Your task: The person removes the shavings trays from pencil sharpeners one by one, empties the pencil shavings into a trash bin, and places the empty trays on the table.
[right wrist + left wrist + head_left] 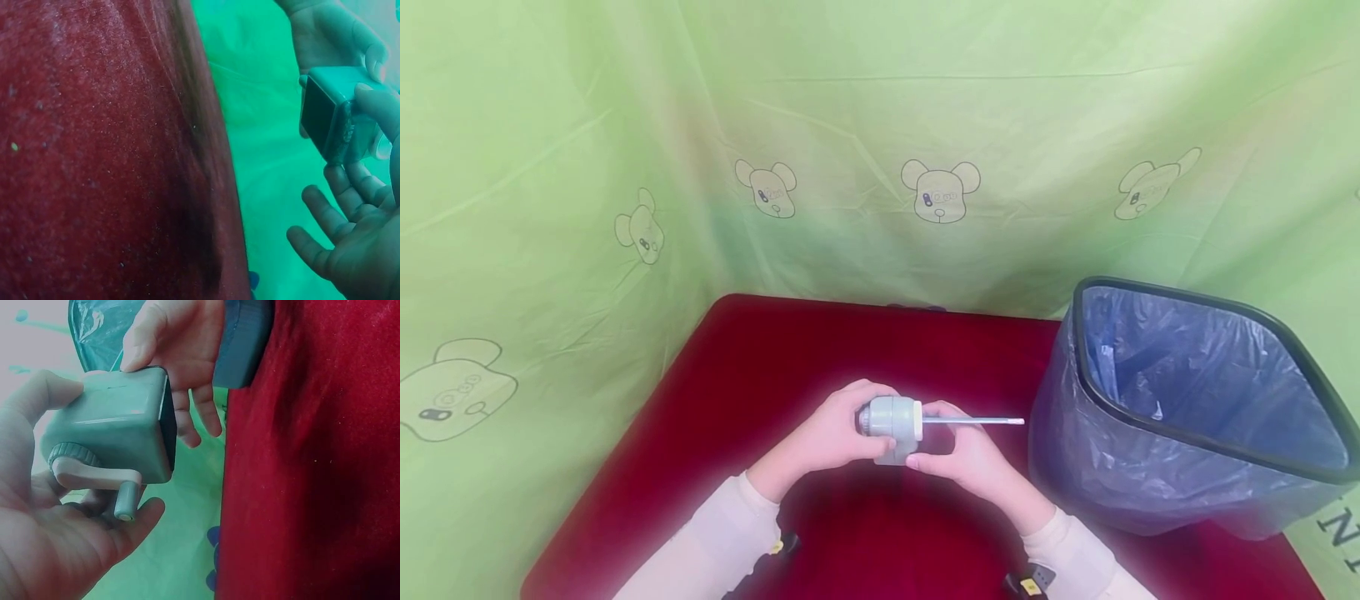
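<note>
A grey-green crank pencil sharpener (891, 425) is held above the red table, a pencil (973, 420) sticking out of its white front to the right. My left hand (831, 429) grips the sharpener's crank side, thumb and fingers around the body; the crank handle (97, 475) shows in the left wrist view. My right hand (973, 462) touches the sharpener's front edge with its thumb and fingertips. In the right wrist view the sharpener (350, 112) shows its dark base, with several fingers of the right hand (369, 244) extended beneath it.
A bin (1150, 467) with a black rim and clear liner stands at the right of the red table (775, 358). Green cloth (850, 100) with printed bear heads hangs behind and at the left.
</note>
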The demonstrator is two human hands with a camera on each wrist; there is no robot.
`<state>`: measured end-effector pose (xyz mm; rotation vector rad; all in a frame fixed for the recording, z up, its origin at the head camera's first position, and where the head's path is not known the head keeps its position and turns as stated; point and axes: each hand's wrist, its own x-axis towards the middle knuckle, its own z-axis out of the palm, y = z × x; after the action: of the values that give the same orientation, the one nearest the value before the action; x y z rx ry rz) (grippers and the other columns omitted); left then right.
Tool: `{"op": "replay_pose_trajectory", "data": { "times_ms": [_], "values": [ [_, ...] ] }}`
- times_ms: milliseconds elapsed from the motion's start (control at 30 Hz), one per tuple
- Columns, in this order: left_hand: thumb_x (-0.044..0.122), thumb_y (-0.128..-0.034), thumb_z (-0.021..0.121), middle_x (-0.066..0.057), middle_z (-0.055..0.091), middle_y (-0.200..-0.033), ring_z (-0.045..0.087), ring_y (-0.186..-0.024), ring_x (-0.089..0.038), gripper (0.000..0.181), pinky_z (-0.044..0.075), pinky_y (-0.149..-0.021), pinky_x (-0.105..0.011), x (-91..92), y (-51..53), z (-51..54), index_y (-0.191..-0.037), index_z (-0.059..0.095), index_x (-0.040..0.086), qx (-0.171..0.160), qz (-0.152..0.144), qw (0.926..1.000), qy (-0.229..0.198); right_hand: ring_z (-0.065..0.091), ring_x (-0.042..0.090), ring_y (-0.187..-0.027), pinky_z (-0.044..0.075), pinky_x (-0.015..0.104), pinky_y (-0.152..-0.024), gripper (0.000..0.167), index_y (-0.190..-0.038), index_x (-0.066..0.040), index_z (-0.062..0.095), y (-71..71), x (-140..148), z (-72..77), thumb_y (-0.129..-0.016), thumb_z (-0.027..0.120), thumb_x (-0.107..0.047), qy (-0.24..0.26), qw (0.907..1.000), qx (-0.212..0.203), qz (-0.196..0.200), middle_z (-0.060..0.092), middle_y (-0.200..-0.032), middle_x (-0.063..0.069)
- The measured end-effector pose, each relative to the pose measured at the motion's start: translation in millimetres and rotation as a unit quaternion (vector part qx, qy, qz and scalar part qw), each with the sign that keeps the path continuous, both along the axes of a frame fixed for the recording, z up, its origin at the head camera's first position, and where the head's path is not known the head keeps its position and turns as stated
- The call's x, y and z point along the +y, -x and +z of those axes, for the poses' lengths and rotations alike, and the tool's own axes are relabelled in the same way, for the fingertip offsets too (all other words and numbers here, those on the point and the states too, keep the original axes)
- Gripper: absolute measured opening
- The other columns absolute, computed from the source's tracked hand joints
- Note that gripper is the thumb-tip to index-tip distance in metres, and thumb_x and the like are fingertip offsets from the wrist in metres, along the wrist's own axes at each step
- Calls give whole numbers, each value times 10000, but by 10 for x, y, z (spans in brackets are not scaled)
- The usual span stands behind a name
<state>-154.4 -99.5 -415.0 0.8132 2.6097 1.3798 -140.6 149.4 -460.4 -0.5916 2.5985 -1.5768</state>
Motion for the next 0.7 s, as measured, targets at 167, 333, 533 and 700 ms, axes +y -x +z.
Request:
{"op": "replay_pose_trajectory", "data": {
  "times_ms": [167, 333, 533, 700],
  "values": [
    [253, -768, 839, 143, 606, -1078, 596, -945, -127, 529, 558, -782, -324, -6, 2, -6, -1256, 641, 304, -25, 6, 10000, 16, 636, 165, -1177, 490, 500, -1053, 652, -1311, -207, 606, -2, -5, 16, -757, 905, -377, -241, 9996, 112, 8, 662, -1236, -64],
    [252, -772, 841, 135, 608, -1056, 602, -934, -132, 522, 563, -774, -323, -6, 0, -4, -1254, 644, 295, -66, -38, 10000, -17, 638, 176, -1180, 493, 509, -1053, 653, -1316, -205, 605, -6, 5, 17, -760, 904, -373, -243, 9996, 142, 44, 663, -1240, -58],
    [252, -768, 849, 140, 609, -1057, 603, -941, -127, 529, 564, -779, -319, -2, 5, -7, -1256, 646, 291, -50, -63, 10000, -19, 643, 173, -1163, 506, 503, -1037, 645, -1306, -209, 608, -21, 13, 27, -755, 909, -359, -157, 9997, 150, 73, 667, -1229, -65],
    [245, -773, 849, 137, 608, -1054, 606, -939, -132, 530, 570, -772, -319, -6, -2, -7, -1260, 643, 289, -80, -133, 9999, -67, 635, 159, -1159, 507, 476, -1032, 626, -1275, -214, 611, -38, -1, 32, -744, 917, -344, -128, 9998, 132, 70, 667, -1207, -78]
  ]
}}
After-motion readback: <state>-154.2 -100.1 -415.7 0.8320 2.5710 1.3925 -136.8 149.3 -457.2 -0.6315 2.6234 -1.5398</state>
